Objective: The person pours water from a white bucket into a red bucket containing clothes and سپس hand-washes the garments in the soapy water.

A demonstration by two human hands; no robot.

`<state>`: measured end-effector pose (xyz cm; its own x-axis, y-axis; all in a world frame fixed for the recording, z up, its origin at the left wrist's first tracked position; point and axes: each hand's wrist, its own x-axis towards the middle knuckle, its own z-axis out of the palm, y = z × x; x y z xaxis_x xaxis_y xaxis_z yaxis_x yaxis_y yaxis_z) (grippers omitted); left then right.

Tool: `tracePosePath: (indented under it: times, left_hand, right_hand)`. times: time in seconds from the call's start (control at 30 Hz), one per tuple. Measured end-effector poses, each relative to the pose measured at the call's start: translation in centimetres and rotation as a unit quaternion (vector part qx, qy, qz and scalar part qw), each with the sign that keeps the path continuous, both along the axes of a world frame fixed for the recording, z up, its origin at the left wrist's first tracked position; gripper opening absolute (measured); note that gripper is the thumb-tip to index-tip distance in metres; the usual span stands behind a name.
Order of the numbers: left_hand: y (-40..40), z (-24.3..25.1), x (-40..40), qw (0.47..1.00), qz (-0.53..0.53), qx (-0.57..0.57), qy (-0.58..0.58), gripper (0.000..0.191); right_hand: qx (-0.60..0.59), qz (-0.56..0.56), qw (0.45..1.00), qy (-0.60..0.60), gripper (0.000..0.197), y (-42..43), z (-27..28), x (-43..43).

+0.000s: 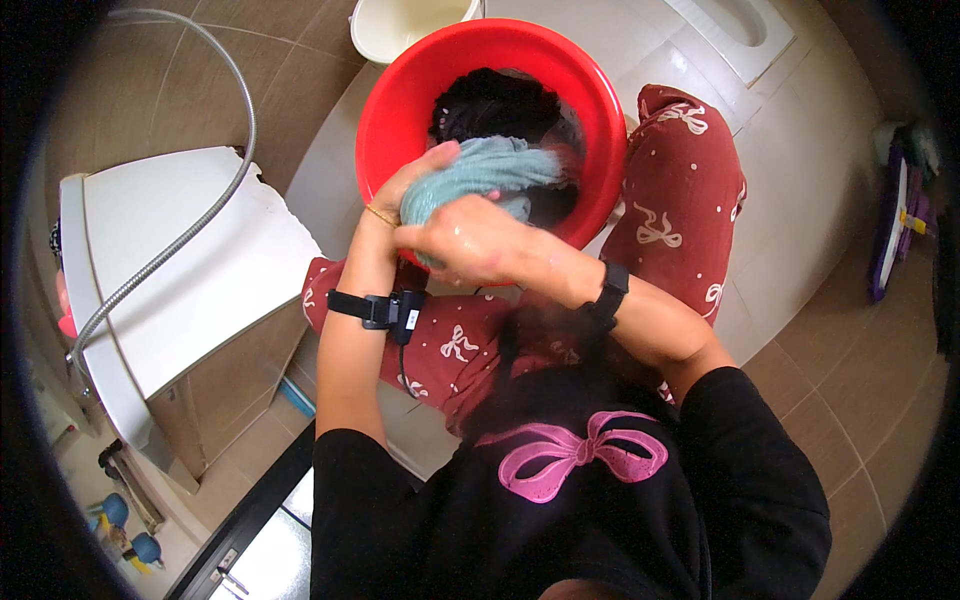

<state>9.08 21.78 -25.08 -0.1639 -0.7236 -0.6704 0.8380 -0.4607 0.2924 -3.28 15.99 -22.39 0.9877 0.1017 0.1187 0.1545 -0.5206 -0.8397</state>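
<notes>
A bunched pale blue-green cloth point(487, 169) is gripped between my two hands over a red plastic basin point(382, 112). My left hand point(412, 180) holds the cloth from its far left side, the thumb along its top. My right hand point(469, 236) closes round the near end of the cloth, its knuckles up and wet. Part of the cloth hangs into the basin. Dark wet fabric point(491, 105) lies inside the basin beyond the cloth. The fingers under the cloth are partly hidden.
A cream bucket point(405, 26) stands behind the basin. A squat toilet pan point(739, 26) is set in the floor at the top right. A metal shower hose point(169, 251) arches over a white-topped cabinet point(187, 262) at left. Purple-edged cleaning tools point(896, 225) lean at right.
</notes>
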Motion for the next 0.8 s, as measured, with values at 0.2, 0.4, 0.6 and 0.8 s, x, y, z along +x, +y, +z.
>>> tracePosePath:
  times: [0.2, 0.4, 0.6, 0.8]
  left_hand:
    - [3.1, -4.0, 3.3, 0.954, 0.112, -0.002, -0.276, 0.058]
    - [-0.4, 0.9, -3.3, 0.732, 0.03, -0.152, -0.663, 0.049]
    - [-0.1, 6.7, -4.7, 0.707, 0.142, -0.192, -0.665, 0.038]
    - [-1.6, 4.0, -3.6, 0.558, 0.13, -0.093, -0.814, 0.031]
  right_hand:
    - [0.232, -0.246, 0.924, 0.179, 0.089, 0.4, -4.7, 0.7]
    - [0.584, -0.413, 0.632, 0.297, 0.076, -4.3, -8.2, 2.4]
    - [0.704, -0.272, 0.601, 0.263, 0.017, -6.7, -0.2, 5.5]
    - [0.429, -0.388, 0.8, 0.161, 0.022, -7.2, -8.6, 8.1]
